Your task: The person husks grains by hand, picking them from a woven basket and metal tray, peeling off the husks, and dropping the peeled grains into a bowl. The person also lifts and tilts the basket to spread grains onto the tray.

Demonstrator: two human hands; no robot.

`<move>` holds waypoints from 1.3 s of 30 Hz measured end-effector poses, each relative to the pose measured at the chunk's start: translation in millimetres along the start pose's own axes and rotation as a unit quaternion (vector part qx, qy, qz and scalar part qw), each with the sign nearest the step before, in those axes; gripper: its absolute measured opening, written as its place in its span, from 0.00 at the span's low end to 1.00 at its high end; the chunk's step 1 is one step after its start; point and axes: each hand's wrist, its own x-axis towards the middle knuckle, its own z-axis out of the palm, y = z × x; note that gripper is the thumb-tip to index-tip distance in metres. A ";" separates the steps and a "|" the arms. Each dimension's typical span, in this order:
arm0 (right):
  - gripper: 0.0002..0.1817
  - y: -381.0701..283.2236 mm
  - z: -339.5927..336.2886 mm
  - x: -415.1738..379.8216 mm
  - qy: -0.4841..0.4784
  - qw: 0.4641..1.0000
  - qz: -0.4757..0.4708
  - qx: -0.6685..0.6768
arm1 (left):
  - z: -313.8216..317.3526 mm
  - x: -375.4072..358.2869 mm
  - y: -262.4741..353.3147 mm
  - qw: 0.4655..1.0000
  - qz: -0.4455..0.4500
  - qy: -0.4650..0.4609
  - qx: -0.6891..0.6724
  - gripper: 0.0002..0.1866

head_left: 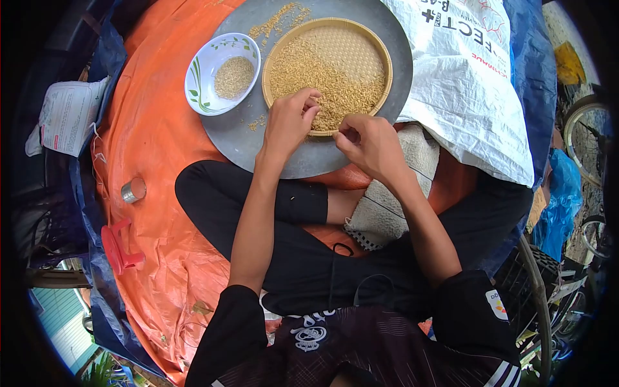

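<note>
A round woven bamboo tray (389, 55) holds a spread of golden unhusked rice (322, 80), thinner toward its upper right. My left hand (291, 122) is over the tray's near left rim, thumb and fingers curled together in a pinch. Beside it, my right hand (373, 143) is at the near right rim, fingertips also pinched. Whatever either pinch holds is too small or hidden. Left of the tray stands a white bowl with green leaf patterns (201, 71), with a small heap of paler grain (234, 77) inside.
Tray and bowl rest on a round grey metal platter (303, 164) with scattered grains at its upper left. An orange tarp (155, 213) lies beneath. A white printed sack (458, 84) and a woven cloth (387, 206) lie right. A tin can (134, 190) and red plastic stool (119, 248) are left.
</note>
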 end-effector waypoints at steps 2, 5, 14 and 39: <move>0.10 3.1 0.1 1.0 0.005 1.000 0.001 0.008 | 2.5 -0.3 1.7 1.000 0.022 -0.008 0.015 0.14; 0.10 3.8 1.1 1.5 0.009 1.000 0.000 0.011 | 12.4 -0.3 -1.2 0.994 0.094 -0.012 0.060 0.13; 0.10 5.6 -0.1 2.0 0.029 1.000 -0.002 0.005 | 14.0 0.2 1.8 0.998 0.040 0.022 -0.037 0.10; 0.08 18.0 7.6 7.4 0.062 0.919 0.090 0.379 | 0.8 -8.5 38.0 0.982 0.080 0.050 -0.164 0.18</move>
